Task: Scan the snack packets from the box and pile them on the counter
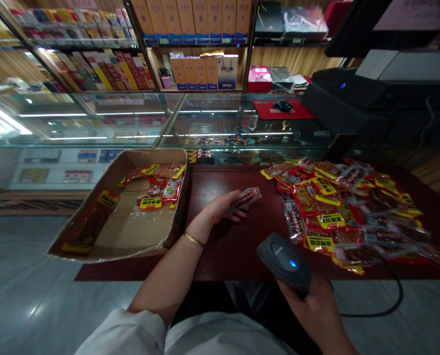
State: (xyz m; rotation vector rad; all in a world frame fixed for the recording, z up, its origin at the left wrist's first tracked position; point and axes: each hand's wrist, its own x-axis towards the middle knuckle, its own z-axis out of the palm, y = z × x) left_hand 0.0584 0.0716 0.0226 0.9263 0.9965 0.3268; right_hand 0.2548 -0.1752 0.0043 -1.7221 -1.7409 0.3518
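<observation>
Pinched in my left hand is a small snack packet with a dark printed label, raised above the dark red table. My right hand is wrapped round a black barcode scanner, whose blue light is lit and whose head points up and left toward the packet. To the right lies a big heap of red and yellow snack packets. On the left, a shallow cardboard box holds several similar packets, one of them lying apart along its left side.
A black cable loops at the table's right front edge. Behind the table stands a glass display counter. On it are a mouse on a red mat and a bulky black machine. Shelves of boxed goods line the back.
</observation>
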